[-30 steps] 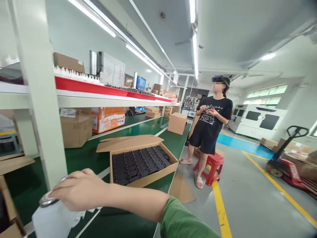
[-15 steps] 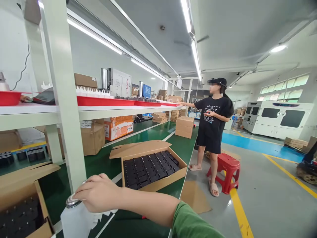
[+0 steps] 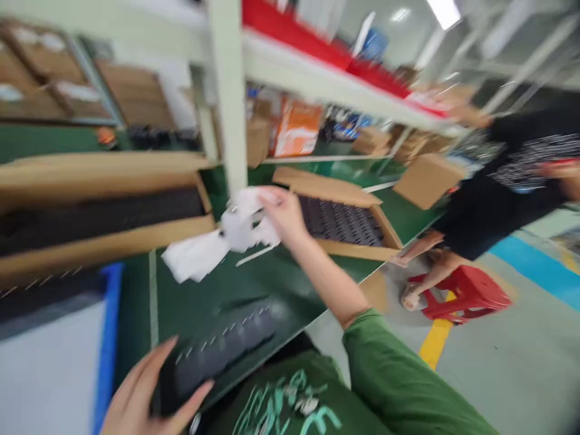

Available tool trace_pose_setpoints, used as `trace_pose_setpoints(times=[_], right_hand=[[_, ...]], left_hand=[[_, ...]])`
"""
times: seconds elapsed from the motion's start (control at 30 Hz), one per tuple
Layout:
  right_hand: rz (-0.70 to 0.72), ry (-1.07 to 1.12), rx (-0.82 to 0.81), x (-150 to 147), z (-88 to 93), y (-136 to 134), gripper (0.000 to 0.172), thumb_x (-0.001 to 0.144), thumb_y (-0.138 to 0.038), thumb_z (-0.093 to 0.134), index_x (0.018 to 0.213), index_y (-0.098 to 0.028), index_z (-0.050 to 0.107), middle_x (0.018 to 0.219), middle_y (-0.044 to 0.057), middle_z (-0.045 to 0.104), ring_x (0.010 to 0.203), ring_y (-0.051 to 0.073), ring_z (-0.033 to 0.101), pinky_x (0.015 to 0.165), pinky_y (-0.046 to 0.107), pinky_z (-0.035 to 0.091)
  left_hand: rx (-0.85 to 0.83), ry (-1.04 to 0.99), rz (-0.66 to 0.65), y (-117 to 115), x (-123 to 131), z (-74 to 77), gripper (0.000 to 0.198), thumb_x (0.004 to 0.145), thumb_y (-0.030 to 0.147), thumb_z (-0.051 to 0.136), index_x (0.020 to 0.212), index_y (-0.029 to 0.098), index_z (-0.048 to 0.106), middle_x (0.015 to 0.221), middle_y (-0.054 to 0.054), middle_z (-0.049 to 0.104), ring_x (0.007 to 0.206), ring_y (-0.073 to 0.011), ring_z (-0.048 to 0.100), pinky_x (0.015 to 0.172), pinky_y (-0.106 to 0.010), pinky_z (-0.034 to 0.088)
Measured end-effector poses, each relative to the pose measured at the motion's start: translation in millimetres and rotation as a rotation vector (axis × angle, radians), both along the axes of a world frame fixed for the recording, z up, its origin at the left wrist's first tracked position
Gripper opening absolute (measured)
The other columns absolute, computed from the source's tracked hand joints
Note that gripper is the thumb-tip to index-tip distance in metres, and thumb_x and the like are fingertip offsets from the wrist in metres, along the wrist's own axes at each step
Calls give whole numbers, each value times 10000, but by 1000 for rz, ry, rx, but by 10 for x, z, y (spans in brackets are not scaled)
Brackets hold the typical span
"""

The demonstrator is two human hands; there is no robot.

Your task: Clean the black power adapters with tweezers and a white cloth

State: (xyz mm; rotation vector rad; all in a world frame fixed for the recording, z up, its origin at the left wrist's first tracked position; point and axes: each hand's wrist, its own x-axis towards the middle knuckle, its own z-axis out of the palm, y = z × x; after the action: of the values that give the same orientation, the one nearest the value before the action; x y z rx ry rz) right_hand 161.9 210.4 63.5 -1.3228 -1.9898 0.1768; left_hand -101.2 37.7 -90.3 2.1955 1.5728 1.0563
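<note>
My left hand (image 3: 151, 389) grips the near end of a long black part (image 3: 226, 344), which has a row of small pins along its upper edge and lies near the table's front edge. My right hand (image 3: 283, 211) pinches a crumpled white cloth (image 3: 240, 226) beside the pale shelf post. One end of the cloth hangs down to the left over the green table. Behind my right hand, an open carton (image 3: 389, 232) holds rows of black parts. The picture is smeared by motion.
Another open carton (image 3: 113, 241) with black parts lies at the left. Below it is a blue-edged tray (image 3: 109, 338). Red trays (image 3: 312, 42) line the shelf above. At the right, a person in black (image 3: 489, 193) stands by a red stool (image 3: 471, 293).
The view has swung down and left. My right hand has left the white can and now holds the cloth. My left hand and the black part have come into view.
</note>
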Motion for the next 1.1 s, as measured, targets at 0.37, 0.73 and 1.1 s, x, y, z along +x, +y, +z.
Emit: trace_pose_setpoints(times=[0.37,0.73,1.1], right_hand=[[-22,306,-167,666,-1248,-1709,408,1030,-209,337,1342,-243,598,871,89,732,702,232,714,593,366,559],[309,-190,113,365,-1601,-1873,787,842,-33,619,1574,-200,383,1290,103,721,1295,285,635,1024,440,541],[528,-274,249,31,-1508,-1812,365,886,-59,623,1162,-262,746,1212,19,760,1135,211,727,840,352,596]], left_hand=[[-180,209,10,-255,175,426,758,846,584,731,1477,302,419,1455,-121,541,1323,-359,536,1125,-526,426],[-388,131,-69,-183,142,327,635,890,453,735,1441,305,457,1478,-85,541,1358,-287,527,1154,-457,445],[-365,79,-111,-158,182,299,494,933,395,685,1361,237,494,1285,-88,649,1206,-260,616,1039,-405,528]])
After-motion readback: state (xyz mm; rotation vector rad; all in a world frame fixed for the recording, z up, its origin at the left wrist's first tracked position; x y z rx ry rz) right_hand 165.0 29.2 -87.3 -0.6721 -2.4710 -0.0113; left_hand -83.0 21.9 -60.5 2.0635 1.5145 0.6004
